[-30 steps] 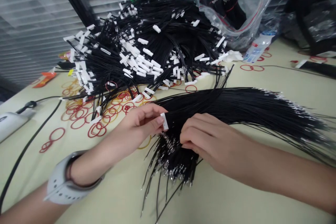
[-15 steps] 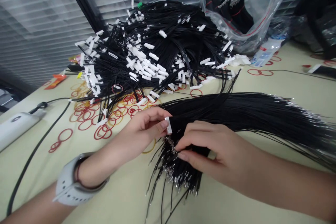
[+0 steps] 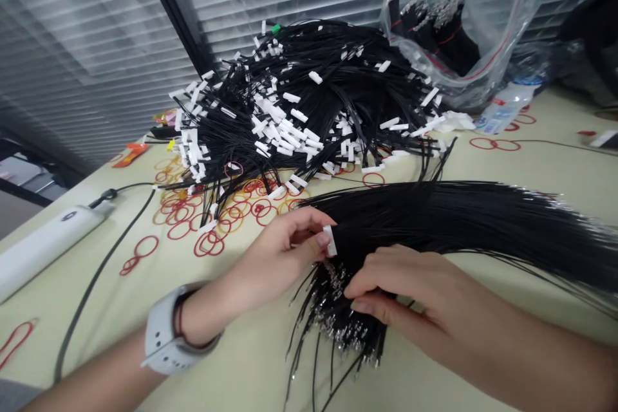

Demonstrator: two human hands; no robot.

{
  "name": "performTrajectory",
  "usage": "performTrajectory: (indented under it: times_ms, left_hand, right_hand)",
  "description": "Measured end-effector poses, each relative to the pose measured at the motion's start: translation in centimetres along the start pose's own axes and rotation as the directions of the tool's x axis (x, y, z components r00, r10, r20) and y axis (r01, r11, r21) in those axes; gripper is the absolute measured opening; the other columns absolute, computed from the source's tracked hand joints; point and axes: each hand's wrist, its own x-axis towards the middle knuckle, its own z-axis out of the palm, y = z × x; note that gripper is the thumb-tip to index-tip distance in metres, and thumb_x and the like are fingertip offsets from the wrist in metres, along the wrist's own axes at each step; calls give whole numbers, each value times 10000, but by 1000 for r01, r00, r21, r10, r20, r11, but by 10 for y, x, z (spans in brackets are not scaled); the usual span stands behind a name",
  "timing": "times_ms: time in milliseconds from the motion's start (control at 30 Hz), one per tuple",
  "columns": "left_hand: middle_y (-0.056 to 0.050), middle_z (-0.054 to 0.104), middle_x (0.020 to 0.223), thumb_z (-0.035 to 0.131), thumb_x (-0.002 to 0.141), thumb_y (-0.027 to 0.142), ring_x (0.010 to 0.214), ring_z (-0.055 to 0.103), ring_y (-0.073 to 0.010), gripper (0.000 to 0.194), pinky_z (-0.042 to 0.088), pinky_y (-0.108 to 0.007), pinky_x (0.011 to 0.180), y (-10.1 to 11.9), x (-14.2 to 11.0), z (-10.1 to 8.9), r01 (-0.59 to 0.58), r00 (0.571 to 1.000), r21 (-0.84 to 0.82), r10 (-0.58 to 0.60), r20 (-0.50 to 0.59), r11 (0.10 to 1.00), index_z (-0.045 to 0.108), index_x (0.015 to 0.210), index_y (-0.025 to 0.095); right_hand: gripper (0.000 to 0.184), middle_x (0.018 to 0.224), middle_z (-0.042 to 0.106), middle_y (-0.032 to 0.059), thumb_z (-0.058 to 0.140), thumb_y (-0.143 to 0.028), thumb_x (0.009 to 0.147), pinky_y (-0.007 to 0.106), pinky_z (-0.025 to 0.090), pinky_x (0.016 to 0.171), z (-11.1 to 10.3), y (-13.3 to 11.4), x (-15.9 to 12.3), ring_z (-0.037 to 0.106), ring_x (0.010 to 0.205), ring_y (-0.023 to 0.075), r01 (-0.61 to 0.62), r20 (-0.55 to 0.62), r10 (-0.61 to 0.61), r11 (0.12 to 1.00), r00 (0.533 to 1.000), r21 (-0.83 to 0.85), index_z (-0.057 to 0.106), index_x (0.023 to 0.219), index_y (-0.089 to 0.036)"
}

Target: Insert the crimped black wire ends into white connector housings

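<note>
Between the thumb and fingertips of my left hand (image 3: pixel 294 244) is a small white plastic connector housing (image 3: pixel 330 240), held upright over the near end of a bundle of thin black wires (image 3: pixel 425 212). My right hand (image 3: pixel 400 290) is closed in a pinch just to the right and below, over the same bundle, its fingertips among black wires. What it pinches looks like a wire, though its tip is hard to make out. Silvery crimped terminals (image 3: pixel 345 328) cap the wire ends under both hands. The bundle's other end, also tipped with metal, runs off to the right.
A heap of black wires with white connectors (image 3: pixel 290 135) lies at the back against the blinds. Red and yellow rubber bands (image 3: pixel 181 209) are scattered before it. A clear bag (image 3: pixel 463 84) of wire bundles, a plastic bottle (image 3: pixel 509 106) and a white power strip (image 3: pixel 53 244) are around.
The camera view has shifted, so everything appears lower and further right. Both hands keep nearly the same pose at the bundle, the connector still in my left fingers.
</note>
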Motion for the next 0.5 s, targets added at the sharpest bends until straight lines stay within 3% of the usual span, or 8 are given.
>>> performTrajectory:
  times_ms: [200, 300, 500]
  left_hand:
    - [9, 560, 747, 510, 846, 179, 689, 516, -102, 70, 436, -230, 657, 1, 0, 0, 35, 999, -22, -35, -2, 999, 535, 902, 146]
    - [10, 564, 753, 522, 845, 183, 688, 524, -95, 50, 444, -214, 647, 3, 1, 1, 56, 998, -69, -56, 9, 996, 541, 878, 150]
    - [9, 576, 725, 560, 829, 198, 667, 531, -92, 60, 448, -194, 617, 3, 2, 1, 31, 1000, -101, -31, 1, 994, 579, 862, 151]
  right_hand:
    - [179, 631, 569, -42, 489, -244, 862, 207, 361, 570, -6, -3, -6, 485, 616, 89, -16, 30, 17, 999, 999, -39, 575, 708, -217]
    - [143, 594, 573, -43, 507, -221, 829, 203, 335, 499, -8, -5, -9, 472, 547, 85, -92, -66, 90, 995, 994, -28, 616, 737, -236]
    - [172, 445, 441, -60, 513, -186, 758, 178, 255, 383, -15, -6, -8, 357, 427, 62, -256, -218, 265, 964, 939, 69, 579, 601, -207]
